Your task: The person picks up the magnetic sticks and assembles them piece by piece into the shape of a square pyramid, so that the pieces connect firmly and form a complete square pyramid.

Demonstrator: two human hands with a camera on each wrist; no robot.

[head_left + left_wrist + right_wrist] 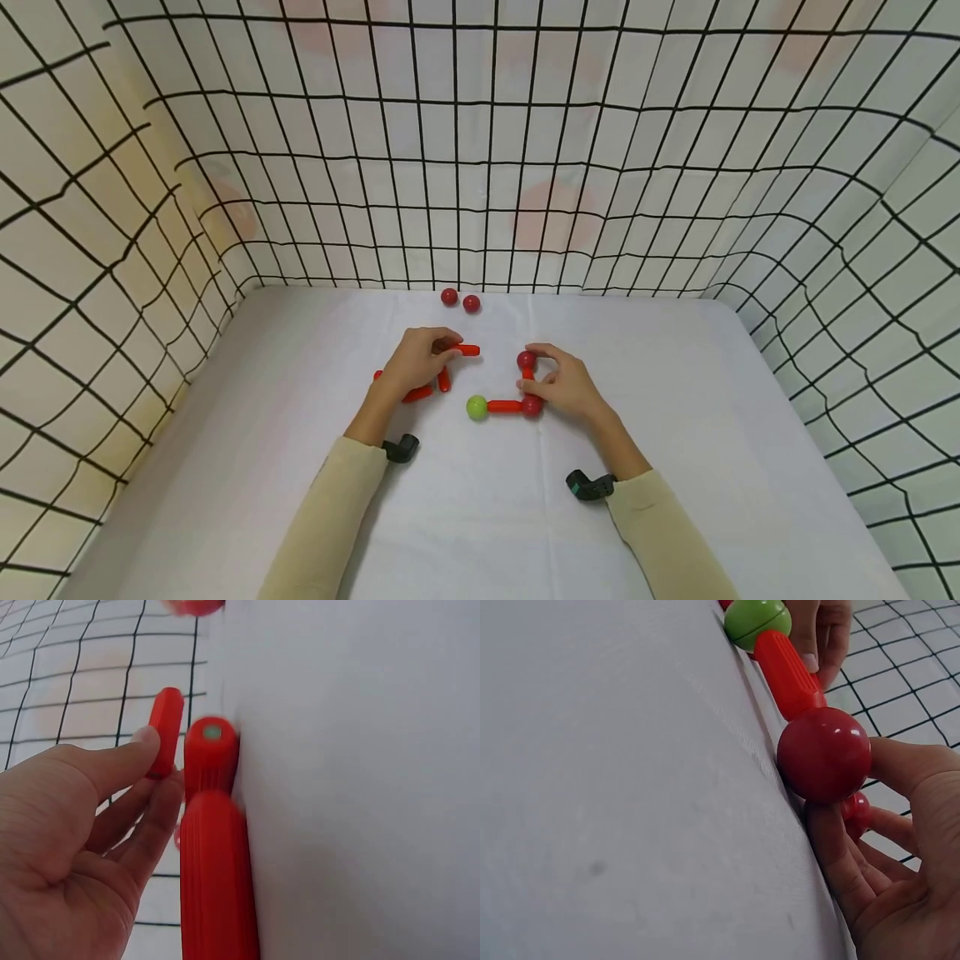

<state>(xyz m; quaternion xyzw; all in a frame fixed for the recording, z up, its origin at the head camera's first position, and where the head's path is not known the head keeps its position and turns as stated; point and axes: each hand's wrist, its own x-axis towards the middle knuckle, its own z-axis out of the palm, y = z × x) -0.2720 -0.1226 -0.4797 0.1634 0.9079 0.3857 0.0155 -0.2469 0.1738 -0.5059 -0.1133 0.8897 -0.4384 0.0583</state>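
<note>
My left hand (416,360) pinches a red rod (166,724) between thumb and fingers, raised off the surface in the left wrist view. Close beside that hand lie more red rods (444,380), partly hidden by it. My right hand (572,387) holds an L-shaped ball-and-rod piece, thumb and fingers about its right side. That piece joins a green ball (477,407), a red rod (504,407), a corner red ball (825,756), a second red rod (528,374) and a far red ball (526,360). My right fingers partly cover the second rod.
Two loose red balls (449,297) sit at the back of the white-covered table (480,517). Black wire mesh (472,162) rises along the back and both sides. Each wrist wears a small black camera (590,485).
</note>
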